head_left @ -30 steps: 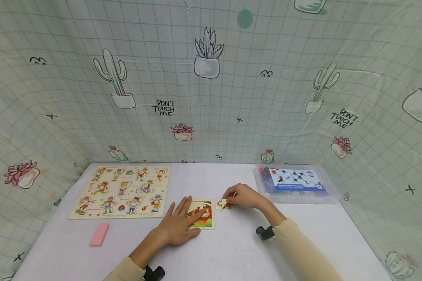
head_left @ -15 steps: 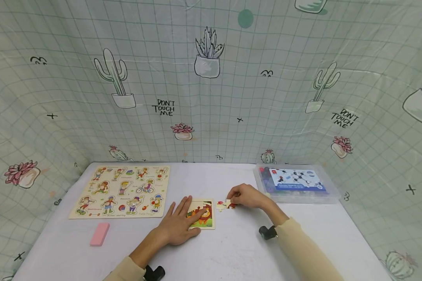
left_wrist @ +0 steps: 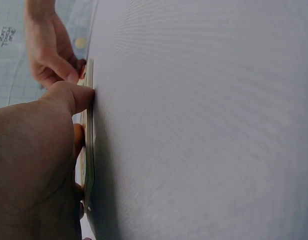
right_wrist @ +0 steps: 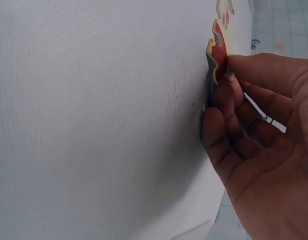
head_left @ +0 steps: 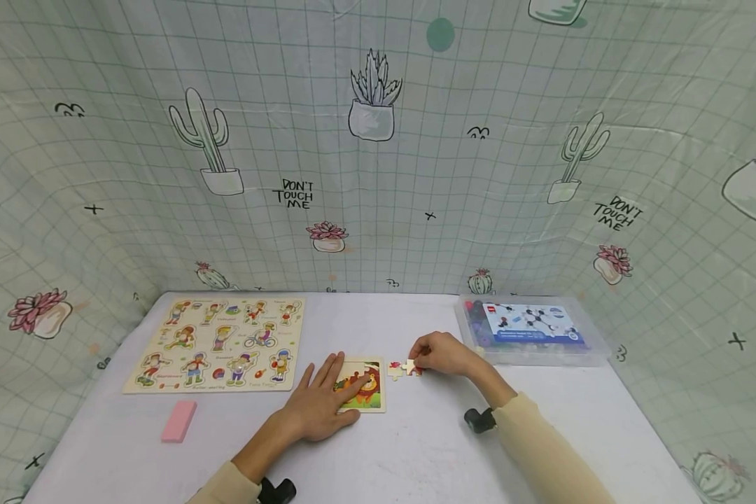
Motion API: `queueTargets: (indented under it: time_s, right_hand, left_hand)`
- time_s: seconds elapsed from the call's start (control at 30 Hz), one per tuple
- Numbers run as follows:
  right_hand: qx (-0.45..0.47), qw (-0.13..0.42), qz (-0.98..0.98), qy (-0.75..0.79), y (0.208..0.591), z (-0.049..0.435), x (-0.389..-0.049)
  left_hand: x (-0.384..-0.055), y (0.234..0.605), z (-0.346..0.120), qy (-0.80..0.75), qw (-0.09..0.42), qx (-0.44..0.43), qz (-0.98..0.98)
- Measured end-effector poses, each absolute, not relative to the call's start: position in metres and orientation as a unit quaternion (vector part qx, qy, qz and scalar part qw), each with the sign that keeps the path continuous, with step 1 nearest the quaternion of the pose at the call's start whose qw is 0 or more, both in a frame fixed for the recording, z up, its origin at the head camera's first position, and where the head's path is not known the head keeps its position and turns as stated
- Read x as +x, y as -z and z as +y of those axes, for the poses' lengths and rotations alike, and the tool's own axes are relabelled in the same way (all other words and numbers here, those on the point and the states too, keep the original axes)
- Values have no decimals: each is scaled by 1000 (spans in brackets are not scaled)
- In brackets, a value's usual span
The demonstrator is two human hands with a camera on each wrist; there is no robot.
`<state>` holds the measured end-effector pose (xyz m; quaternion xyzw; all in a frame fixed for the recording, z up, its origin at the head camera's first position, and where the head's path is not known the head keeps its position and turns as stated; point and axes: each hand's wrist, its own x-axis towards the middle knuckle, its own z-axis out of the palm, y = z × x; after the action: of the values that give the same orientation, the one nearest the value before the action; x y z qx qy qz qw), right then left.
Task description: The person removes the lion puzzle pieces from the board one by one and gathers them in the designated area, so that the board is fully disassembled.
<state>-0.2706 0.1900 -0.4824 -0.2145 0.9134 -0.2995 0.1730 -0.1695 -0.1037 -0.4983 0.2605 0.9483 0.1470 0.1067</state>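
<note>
My left hand [head_left: 320,407] lies with spread, straight fingers across a small square lion puzzle [head_left: 372,404], covering its left part. In the left wrist view, the thumb touches the edge of the puzzle board [left_wrist: 90,150]. Just right of the board, my right hand [head_left: 441,351] pinches a jigsaw piece [head_left: 410,367] between thumb and fingers. The right wrist view shows that piece's red and cream face [right_wrist: 220,55], slightly tilted close above the table. A second jigsaw piece [head_left: 395,372] lies between the held one and the board.
A large wooden board of sports figures [head_left: 214,343] lies at the back left, with a pink block [head_left: 179,421] in front of it. At the back right sits a clear plastic case [head_left: 532,329] with a blue label. A patterned curtain [head_left: 378,210] stands behind the white table [head_left: 428,448].
The right hand has moved a little to the right with its jigsaw piece, uncovering more of the second piece. My left hand has stayed on the puzzle board.
</note>
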Motion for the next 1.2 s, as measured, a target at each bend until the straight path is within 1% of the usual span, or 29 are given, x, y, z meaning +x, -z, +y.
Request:
queueTargets:
  time_s: [1.2]
  right_hand:
    - [-220,161,925,266,480,182,-266]
  left_hand:
    - [-167,494,-102,-148,108,259,948]
